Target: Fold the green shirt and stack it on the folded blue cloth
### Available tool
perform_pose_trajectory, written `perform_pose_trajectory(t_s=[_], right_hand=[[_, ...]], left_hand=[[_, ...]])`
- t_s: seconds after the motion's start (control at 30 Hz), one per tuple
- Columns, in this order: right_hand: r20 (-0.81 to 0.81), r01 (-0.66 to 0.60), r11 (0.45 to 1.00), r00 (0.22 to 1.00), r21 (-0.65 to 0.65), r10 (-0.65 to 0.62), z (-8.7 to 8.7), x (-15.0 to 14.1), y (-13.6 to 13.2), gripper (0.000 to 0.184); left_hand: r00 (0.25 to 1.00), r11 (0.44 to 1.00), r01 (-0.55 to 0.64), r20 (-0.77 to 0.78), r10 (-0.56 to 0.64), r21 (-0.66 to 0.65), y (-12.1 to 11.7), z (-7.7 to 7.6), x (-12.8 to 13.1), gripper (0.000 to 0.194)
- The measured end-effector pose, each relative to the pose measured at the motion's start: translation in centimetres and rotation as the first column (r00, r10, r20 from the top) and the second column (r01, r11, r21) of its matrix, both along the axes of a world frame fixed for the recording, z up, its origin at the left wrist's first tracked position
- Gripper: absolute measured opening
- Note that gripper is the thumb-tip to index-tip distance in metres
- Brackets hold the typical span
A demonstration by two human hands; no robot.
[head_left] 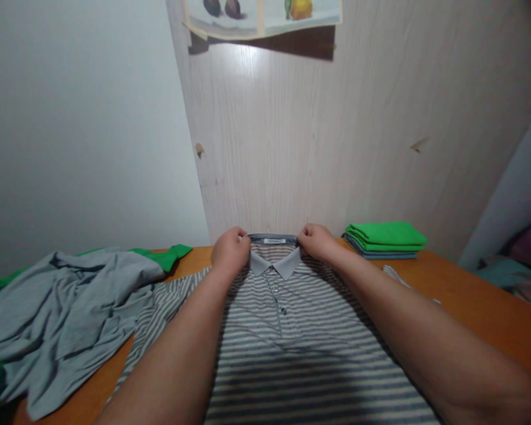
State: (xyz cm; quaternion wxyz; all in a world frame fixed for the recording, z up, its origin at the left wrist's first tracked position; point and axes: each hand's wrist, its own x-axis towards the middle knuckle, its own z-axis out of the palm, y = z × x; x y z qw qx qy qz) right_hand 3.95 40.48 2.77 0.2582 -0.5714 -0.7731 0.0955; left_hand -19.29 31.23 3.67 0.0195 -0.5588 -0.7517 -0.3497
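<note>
A grey-and-white striped polo shirt [310, 336] lies front side up, its plain grey collar at the far end and its buttoned placket facing me. My left hand [230, 251] pinches the left end of the collar. At the collar's right end, my right hand [317, 241] has its fingers closed on the cloth. Between the two hands the neck opening shows a pale label [275, 241]. The left sleeve spreads out beside my left forearm, while my right forearm covers much of the right sleeve. The shirt's bottom hem is out of view.
On the left sits a crumpled grey garment [84, 307] with green cloth [172, 257] behind it. A folded stack, bright green cloth [384, 235] over grey, stands at the back right of the orange-brown table [482, 313]. A wood-grain panel [292, 147] rises behind the table.
</note>
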Motion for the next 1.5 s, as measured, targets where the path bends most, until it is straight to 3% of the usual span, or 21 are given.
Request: perform_pose_trajectory(t_s=[0.2,0.33,0.43,0.57,0.83,0.97,1.07,1.3,1.5], right_hand=[[-0.217,-0.023,0.998,0.976,-0.051,0.011,-1.4,-0.4,0.8,0.026],[-0.278,-0.064,0.995,0.960,-0.080,0.039,-2.5,-0.5,1.9,0.042],[-0.236,-0.047,0.997,0.971,-0.056,0.032,-2.8,-0.3,2.3,0.041],[-0.144,-0.052,0.998,0.988,-0.031,0.047,-2.3,-0.1,1.8,0.028],[0.118,-0.220,0.972,0.966,-0.087,0.229,-2.5,-0.8,-0.9,0.020],[0.297,-0.283,0.948,0.901,-0.147,0.315,-3.6,-1.2,-1.7,0.035],[0.356,-0.285,0.947,0.878,-0.146,0.319,-4.4,-1.2,-1.5,0.049],[0.377,-0.275,0.943,0.866,-0.190,0.328,-5.5,-1.0,-0.5,0.067],[0.352,-0.262,0.952,0.886,-0.157,0.301,-4.8,-0.5,-0.4,0.067]], left_hand=[[0.986,0.995,0.081,0.142,-0.088,0.054,1.6,-1.9,-0.6,0.026],[0.960,0.990,0.133,0.242,-0.139,0.040,2.4,-3.1,-0.9,0.042],[0.971,0.993,0.113,0.209,-0.115,0.020,2.3,-3.4,-1.1,0.042],[0.985,0.993,0.114,0.132,-0.108,-0.036,1.7,-3.3,-1.1,0.026],[0.935,0.918,0.348,-0.004,-0.355,-0.188,0.9,-4.7,0.2,0.022],[0.890,0.871,0.329,-0.188,-0.416,-0.366,0.3,-5.5,0.7,0.044],[0.895,0.862,0.268,-0.220,-0.388,-0.430,0.2,-5.9,0.9,0.053],[0.897,0.845,0.220,-0.239,-0.372,-0.488,0.7,-6.6,0.9,0.062],[0.899,0.856,0.228,-0.238,-0.369,-0.464,0.9,-6.6,0.6,0.062]])
